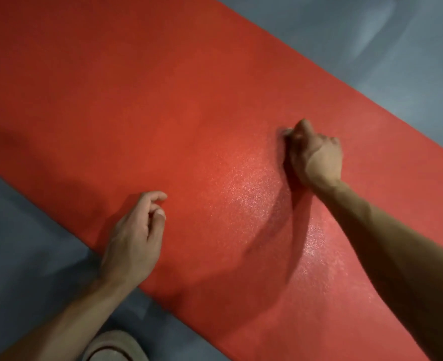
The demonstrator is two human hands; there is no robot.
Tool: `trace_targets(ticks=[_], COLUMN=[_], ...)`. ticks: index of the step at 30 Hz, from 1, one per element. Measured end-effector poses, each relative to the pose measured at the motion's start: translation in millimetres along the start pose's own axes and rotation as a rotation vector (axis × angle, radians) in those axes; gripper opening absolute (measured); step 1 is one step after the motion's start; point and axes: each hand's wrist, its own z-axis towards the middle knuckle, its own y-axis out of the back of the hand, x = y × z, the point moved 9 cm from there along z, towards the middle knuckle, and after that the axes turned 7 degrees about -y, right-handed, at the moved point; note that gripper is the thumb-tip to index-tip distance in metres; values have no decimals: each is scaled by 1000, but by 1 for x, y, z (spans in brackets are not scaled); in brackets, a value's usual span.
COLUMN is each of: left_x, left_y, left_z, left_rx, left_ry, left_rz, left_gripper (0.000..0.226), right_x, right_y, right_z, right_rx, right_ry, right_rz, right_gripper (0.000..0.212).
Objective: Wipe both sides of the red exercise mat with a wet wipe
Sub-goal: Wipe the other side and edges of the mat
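The red exercise mat [163, 105] lies flat on the floor and runs diagonally from the upper left to the lower right. My right hand [315, 155] is on the mat right of centre, fingers curled round a bunched wet wipe [286, 132]; only a small pale bit of the wipe shows at the fingertips. A shiny damp patch spreads on the mat below and left of that hand. My left hand [134, 238] rests on the mat near its near edge, fingers loosely curled and holding nothing.
Grey-blue floor [371, 48] shows beyond the mat's far edge and along its near edge at the lower left. A grey slipper toe [113, 345] sits at the bottom edge, just off the mat.
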Motion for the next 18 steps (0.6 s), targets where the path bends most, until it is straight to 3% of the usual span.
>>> trace_targets(ticks=[1,3,7,9,10,12,14,16,18], left_x=[1,0,-2,-5,-7,-11,-15,-21,-24], left_y=[-1,-3,-4,-5,-5,-7,-14,-20,-22], left_z=[1,5,12,16,19,26,33,38,45], left_rx=[3,3,-9,-10,-17,-34,-17,5,16], left_ry=[1,-1,3,7,5,-6,-19,-46,-62], left_rz=[9,23,28,17,4,-24,-49,-61,-64], left_gripper=[27,28,29,30,29,29,27,25,23], right_x=[-13,8,118,132,120,69,-11,-82,-88], right_y=[1,-4,-17,-17,-15,-8,2,13,13], right_z=[7,0,-74,-102,-95,-48,7,33,33], right_rx=[-13,17,194,238,231,122,-26,-60,-67], right_ry=[-99,-77,438,640,649,444,115,-221,-333], right_rz=[12,50,116,97,98,75,-14,-58,16], right_gripper=[21,16,13,9,9,16,24,22,18])
